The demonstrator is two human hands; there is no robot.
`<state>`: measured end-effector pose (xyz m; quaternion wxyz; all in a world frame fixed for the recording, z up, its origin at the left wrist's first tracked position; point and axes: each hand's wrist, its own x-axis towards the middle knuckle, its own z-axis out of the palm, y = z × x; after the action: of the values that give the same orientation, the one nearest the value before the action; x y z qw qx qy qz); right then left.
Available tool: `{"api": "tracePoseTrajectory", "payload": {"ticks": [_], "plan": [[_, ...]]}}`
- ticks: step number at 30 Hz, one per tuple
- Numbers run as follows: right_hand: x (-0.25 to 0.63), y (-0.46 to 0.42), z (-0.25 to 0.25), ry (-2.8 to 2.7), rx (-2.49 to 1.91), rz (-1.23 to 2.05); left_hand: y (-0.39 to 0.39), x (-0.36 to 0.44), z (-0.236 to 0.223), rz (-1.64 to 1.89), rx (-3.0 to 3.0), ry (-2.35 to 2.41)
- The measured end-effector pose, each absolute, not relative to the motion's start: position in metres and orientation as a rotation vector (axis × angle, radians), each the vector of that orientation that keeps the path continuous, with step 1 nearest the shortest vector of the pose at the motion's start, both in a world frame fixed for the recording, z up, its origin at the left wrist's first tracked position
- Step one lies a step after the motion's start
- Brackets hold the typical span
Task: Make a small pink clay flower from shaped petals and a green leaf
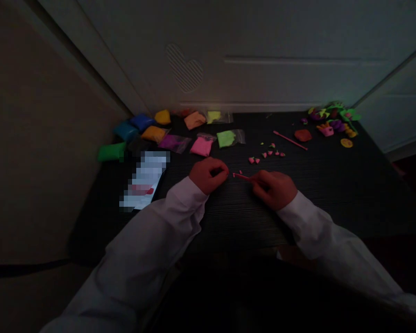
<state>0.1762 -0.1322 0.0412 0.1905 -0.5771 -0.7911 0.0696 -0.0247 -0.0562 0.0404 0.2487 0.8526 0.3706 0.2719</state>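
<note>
My right hand grips a thin pink modelling tool, its tip pointing left. Close to that tip lie tiny pink clay bits. My left hand is closed in a pinch just left of the tip; what its fingertips hold, if anything, is too small and dark to name. Beyond my hands, several small pink clay pieces with green parts lie on the black table. A second pink modelling tool rests farther back, beside a reddish clay lump.
Bags of coloured clay, among them a pink one and a light green one, line the back left. A lit phone lies left of my left hand. Colourful clay figures crowd the back right corner, against a white panel.
</note>
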Motion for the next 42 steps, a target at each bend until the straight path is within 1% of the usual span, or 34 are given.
{"api": "tracePoseTrajectory", "payload": {"ticks": [7, 12, 16, 21, 26, 30, 35, 42], "plan": [[0.176, -0.133, 0.041, -2.159, -1.628, 0.250, -0.055, -0.027, 0.043, 0.600, 2.406, 0.996], [0.177, -0.132, 0.040, -2.126, -1.656, 0.206, -0.048, -0.027, 0.036, 0.653, 2.532, 0.962], [0.176, -0.132, 0.040, -2.050, -1.682, 0.203, -0.043, -0.027, 0.026, 0.621, 2.647, 0.922], [0.178, -0.133, 0.048, -1.801, -1.694, 0.180, -0.040, -0.029, 0.027, 0.607, 2.614, 0.902], [0.186, -0.132, 0.054, -1.454, -1.651, 0.052, -0.043, -0.032, 0.038, 0.571, 2.507, 0.836], [0.186, -0.132, 0.053, -1.405, -1.606, 0.041, -0.054, -0.028, 0.042, 0.503, 2.539, 0.789], [0.187, -0.129, 0.052, -1.221, -1.511, -0.108, -0.064, -0.022, 0.037, 0.432, 2.625, 0.727], [0.200, -0.121, 0.052, -0.947, -1.328, -0.010, -0.069, -0.024, 0.040, 0.382, 2.627, 0.739]]}}
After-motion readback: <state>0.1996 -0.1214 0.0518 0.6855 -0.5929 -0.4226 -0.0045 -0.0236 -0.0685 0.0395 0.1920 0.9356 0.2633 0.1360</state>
